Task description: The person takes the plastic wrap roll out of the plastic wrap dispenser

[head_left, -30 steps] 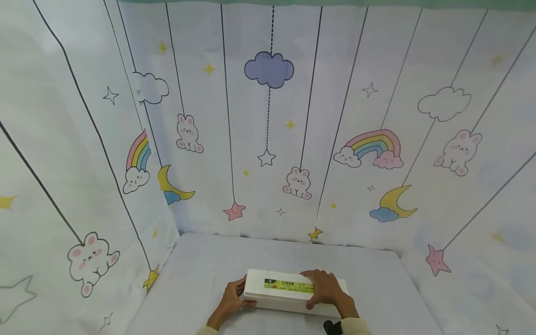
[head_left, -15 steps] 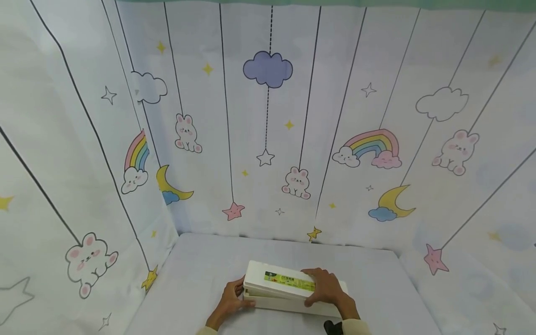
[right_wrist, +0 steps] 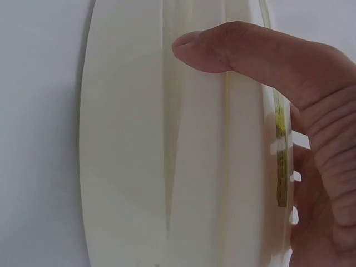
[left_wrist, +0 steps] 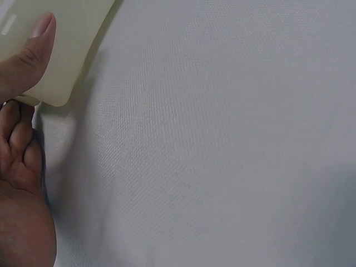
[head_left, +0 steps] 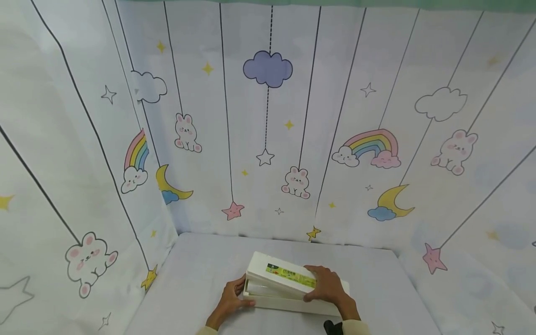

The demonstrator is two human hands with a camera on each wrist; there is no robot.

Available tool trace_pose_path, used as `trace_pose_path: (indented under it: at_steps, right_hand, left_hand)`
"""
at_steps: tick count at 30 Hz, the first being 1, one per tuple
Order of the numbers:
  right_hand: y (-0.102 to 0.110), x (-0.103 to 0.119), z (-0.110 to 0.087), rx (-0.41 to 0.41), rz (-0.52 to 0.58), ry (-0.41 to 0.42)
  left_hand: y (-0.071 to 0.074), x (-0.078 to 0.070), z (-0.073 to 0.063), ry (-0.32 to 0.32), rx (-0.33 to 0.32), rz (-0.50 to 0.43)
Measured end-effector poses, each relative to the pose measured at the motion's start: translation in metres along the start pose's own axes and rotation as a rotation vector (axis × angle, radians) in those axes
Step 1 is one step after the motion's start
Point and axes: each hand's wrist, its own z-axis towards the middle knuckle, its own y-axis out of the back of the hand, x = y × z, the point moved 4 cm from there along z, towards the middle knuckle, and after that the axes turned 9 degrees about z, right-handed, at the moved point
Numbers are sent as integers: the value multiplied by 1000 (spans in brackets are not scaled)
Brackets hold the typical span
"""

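A long off-white plastic box lies on the table, its base (head_left: 289, 305) flat and its lid (head_left: 260, 266) tilted. The lid's left end stands raised above the base, its right end low. A yellow-green label (head_left: 289, 275) is stuck on the lid's top. My left hand (head_left: 231, 296) holds the base's left end, thumb on the front wall (left_wrist: 75, 44), other fingers at the end. My right hand (head_left: 327, 284) grips the lid toward the right, thumb on its front side and fingers over the far side. The right wrist view shows a narrowing gap between lid and base (right_wrist: 122, 139).
A white cloth-covered table (head_left: 201, 260) lies under the box. White sheets printed with rabbits, stars, clouds and rainbows form the back wall (head_left: 268, 116) and both sides. A small black object (head_left: 332, 327) sits by the right sleeve.
The lid's left end has risen off the base in my right hand's grip, opening a gap at the left. My left hand has stayed on the base.
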Motion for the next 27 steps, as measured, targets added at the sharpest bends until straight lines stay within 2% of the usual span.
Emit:
trace_pose_path:
  at_steps: [3, 5, 13, 20, 27]
  right_hand:
    - [3, 1, -2, -14, 1, -3]
    - [4, -1, -2, -26, -4, -14]
    - [4, -11, -5, -78, -17, -81]
    - [11, -13, -7, -102, -33, -108]
    - [15, -17, -11, -119, -24, -148]
  left_hand:
    - [0, 0, 0, -21, 0, -17]
    - [-1, 1, 0, -10, -2, -31]
    - [0, -6, -3, -63, -2, 16]
    - [2, -18, -4, -58, -25, 43]
    - [1, -5, 0, 3, -12, -34]
